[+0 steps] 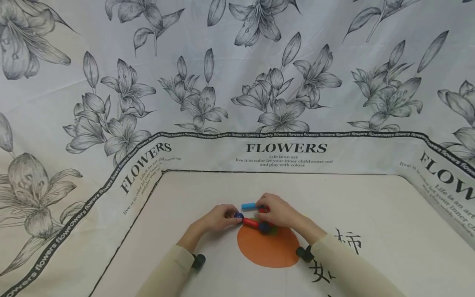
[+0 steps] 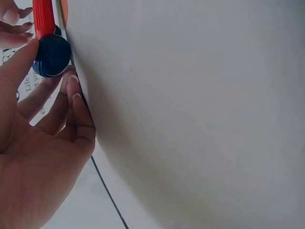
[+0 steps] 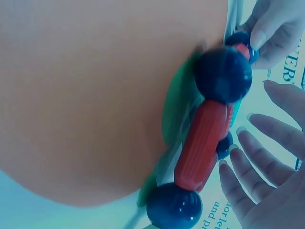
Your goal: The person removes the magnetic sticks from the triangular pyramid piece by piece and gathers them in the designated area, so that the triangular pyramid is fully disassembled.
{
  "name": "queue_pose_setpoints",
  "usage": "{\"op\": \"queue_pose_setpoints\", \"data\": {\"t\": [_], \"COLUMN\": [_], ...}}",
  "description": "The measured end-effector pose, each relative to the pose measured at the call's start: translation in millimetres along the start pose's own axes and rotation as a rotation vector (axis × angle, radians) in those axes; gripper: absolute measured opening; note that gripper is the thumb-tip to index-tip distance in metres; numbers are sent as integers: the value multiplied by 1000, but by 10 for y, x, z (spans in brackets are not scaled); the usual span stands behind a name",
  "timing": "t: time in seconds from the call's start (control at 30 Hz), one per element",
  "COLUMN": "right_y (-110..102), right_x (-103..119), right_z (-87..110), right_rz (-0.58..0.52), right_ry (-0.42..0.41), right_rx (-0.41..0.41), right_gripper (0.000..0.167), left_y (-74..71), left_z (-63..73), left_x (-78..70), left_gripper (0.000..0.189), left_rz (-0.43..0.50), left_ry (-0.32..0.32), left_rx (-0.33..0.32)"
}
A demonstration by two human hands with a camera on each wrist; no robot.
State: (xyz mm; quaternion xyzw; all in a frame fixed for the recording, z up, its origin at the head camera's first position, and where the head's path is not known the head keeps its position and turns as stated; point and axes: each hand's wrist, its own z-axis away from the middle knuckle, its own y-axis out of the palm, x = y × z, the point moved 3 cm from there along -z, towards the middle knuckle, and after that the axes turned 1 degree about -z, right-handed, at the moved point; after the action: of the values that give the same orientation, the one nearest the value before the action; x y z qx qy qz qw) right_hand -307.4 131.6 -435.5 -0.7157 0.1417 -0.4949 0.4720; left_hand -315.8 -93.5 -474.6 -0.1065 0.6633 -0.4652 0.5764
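the flower-printed tablecloth (image 1: 222, 272) bears an orange persimmon print (image 1: 267, 249). at its far edge is a rod-and-ball assembly (image 1: 264, 227). the right hand (image 1: 279, 211) is beside it, fingers loosely extended, contact unclear. the left hand (image 1: 218, 218) pinches 1 dark blue ball (image 1: 238, 215), which meets the end of a red rod (image 1: 250, 223). a sideways pull there, or a bump from the right hand, might part that joint.

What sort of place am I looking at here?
Probably an indoor spot set up for simple building play: flower-printed cloth rises behind a pale surface bearing a large orange shape, and toy-like red rods and dark blue balls are joined together.
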Motion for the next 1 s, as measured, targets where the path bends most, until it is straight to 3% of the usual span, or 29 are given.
{"op": "queue_pose_setpoints", "data": {"t": [0.3,0.77,1.0], "right_y": [127,281,298], "right_x": [79,68,61], "right_z": [58,-5,-27], "right_rz": [2,85,96], "right_ry": [-87,-50,-46], "right_rx": [33,50,46], "right_gripper": [25,14,12], "left_y": [11,20,-15], "left_z": [1,-9,1], "left_x": [6,25,-40], "left_gripper": [24,22,26], "left_rz": [0,9,-44], "left_ry": [-4,-17,23], "left_rx": [15,24,50]}}
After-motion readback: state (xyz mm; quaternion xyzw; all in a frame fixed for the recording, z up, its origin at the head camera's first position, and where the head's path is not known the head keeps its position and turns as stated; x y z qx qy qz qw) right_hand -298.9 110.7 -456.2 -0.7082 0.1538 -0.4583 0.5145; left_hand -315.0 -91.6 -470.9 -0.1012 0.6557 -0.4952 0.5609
